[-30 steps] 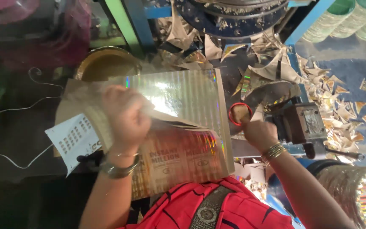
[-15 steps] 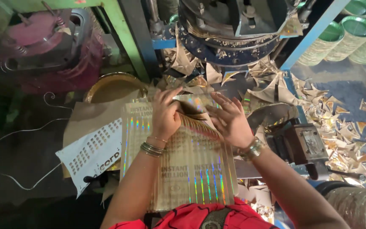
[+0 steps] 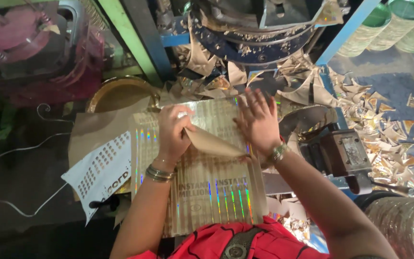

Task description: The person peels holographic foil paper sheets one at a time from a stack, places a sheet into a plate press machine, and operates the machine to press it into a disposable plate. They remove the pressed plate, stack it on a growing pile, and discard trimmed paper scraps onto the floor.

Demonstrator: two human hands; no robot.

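A stack of shiny gold holographic sheets (image 3: 216, 192) lies in front of me, under a round press machine (image 3: 250, 29). My left hand (image 3: 173, 129) pinches the folded-back corner of the top sheet (image 3: 212, 143), showing its brown underside. My right hand (image 3: 258, 120) lies flat, fingers spread, on the far end of the stack, pressing it down. Both wrists wear bangles.
A gold round plate (image 3: 120, 93) sits at the left beside the stack. A white printed sheet (image 3: 101, 172) lies lower left. Several triangular gold offcuts (image 3: 384, 139) litter the right. A dark metal box part (image 3: 341, 153) stands right of the stack. Stacked plates (image 3: 398, 29) are top right.
My right hand has left the red-handled tool and come onto the stack. My left hand shifted from the sheet's left side to its far end and now lifts a corner of the top sheet.
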